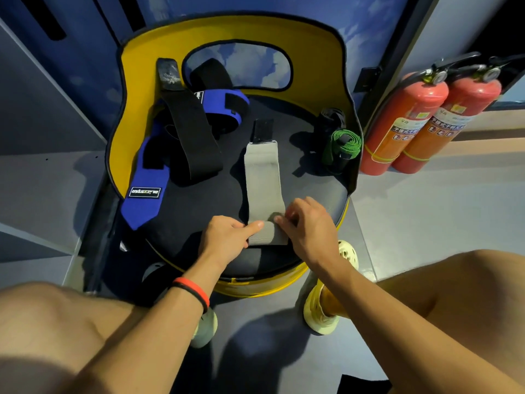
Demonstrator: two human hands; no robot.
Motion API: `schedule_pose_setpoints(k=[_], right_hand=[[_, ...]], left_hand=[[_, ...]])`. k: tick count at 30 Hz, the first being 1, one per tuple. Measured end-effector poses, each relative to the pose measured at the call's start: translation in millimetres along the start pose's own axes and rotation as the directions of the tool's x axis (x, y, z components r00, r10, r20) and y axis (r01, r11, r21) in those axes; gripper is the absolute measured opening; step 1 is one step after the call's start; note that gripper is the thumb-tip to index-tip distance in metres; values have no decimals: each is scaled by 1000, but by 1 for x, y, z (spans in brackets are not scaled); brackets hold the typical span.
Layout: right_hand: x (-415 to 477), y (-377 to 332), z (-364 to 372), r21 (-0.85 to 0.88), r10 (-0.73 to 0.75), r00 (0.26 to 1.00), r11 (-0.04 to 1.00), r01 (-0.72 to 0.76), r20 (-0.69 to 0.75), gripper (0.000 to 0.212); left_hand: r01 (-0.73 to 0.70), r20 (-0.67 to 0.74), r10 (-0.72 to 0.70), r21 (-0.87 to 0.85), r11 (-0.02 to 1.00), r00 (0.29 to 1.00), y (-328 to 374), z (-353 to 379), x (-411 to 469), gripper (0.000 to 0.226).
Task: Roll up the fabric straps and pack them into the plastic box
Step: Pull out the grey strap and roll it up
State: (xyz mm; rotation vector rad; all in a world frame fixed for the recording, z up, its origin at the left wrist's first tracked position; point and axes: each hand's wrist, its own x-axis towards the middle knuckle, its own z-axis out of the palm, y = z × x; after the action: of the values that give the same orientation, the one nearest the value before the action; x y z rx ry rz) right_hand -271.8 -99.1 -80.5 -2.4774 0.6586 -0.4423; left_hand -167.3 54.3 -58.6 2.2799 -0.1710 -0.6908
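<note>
Grey fabric strap (pixel 262 177) lies lengthwise on the black seat (pixel 309 177) of a yellow chair, its near end folded over. The left hand (pixel 227 237) pinches that fold with its thumb on top, and the right hand (pixel 308 226) pinches its other edge with curled fingertips. A blue strap (pixel 147 177) and a black strap (pixel 193 137) lie unrolled to the left. A rolled green strap (pixel 345 142) sits at the seat's right edge.
</note>
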Motion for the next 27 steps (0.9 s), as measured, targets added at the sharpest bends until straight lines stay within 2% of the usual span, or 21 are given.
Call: schedule_pose_setpoints(k=[2, 3, 5, 8, 10, 14, 17, 21, 23, 27], right_hand=[[-5, -1, 1, -37, -280, 960, 959, 280, -4, 9], [-8, -1, 1, -33, -354, 935, 934, 354, 25, 13], [-14, 6, 0, -5, -395, 915, 918, 397, 88, 25], [-20, 16, 0, -34, -365, 911, 925, 378, 191, 51], [-21, 14, 1, -32, -350, 914, 931, 364, 203, 56], [-17, 11, 0, -17, -346, 919, 935, 355, 192, 53], [-8, 9, -8, -2, -327, 913, 941, 338, 243, 51], [7, 11, -14, 77, -296, 882, 954, 289, 367, 46], [10, 11, -15, 121, -258, 879, 966, 228, 401, 44], [10, 5, -20, 194, -104, 868, 981, 9, 485, 40]], left_hand=[[11, 9, -11, -18, 1000, 1000, 2, 0, 3, 54], [20, 22, -20, -17, 1000, 1000, 3, -1, 5, 55], [31, 54, -31, 11, 999, 998, 6, -4, 10, 55], [-24, 3, 24, 75, 997, 1000, 14, -6, 17, 44], [-65, -31, 67, 55, 996, 997, 20, -5, 21, 34], [-76, -79, 74, -24, 997, 994, 22, 2, 31, 20], [-59, -109, 60, 17, 998, 992, 23, 5, 35, 12], [2, -80, 0, 27, 1000, 997, 25, 1, 44, 21], [35, -24, -35, 15, 999, 999, 25, -3, 48, 22], [78, 84, -76, -25, 997, 994, 22, -9, 47, 10]])
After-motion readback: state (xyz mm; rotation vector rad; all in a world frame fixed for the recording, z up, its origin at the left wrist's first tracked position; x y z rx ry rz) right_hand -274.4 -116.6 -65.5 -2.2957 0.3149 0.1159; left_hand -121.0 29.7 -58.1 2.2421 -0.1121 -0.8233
